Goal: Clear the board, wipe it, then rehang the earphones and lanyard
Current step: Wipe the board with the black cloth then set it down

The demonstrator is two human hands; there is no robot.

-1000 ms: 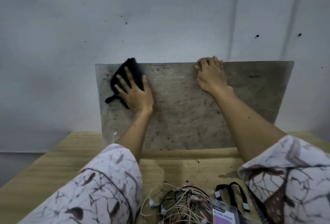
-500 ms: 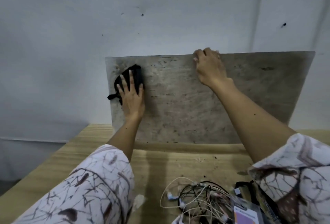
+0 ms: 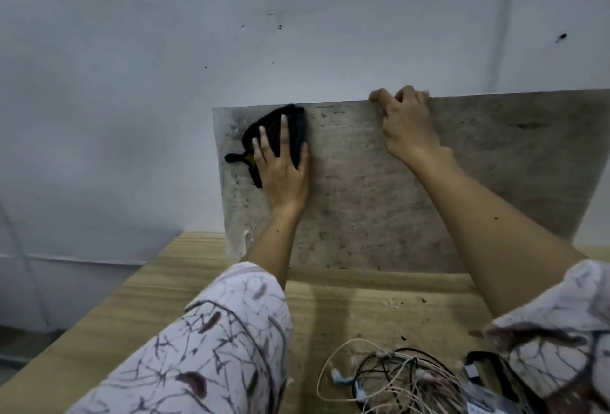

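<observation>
Higher now, one cloth (image 3: 280, 130), two hands on one board (image 3: 379, 199).

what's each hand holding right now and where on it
The left hand presses a black cloth flat against the board with straight fingers, gripping nothing. The right hand grips the board's top edge, fingers curled over it.

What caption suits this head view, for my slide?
Left hand presses black cloth on board; right hand grips its top edge.
</observation>
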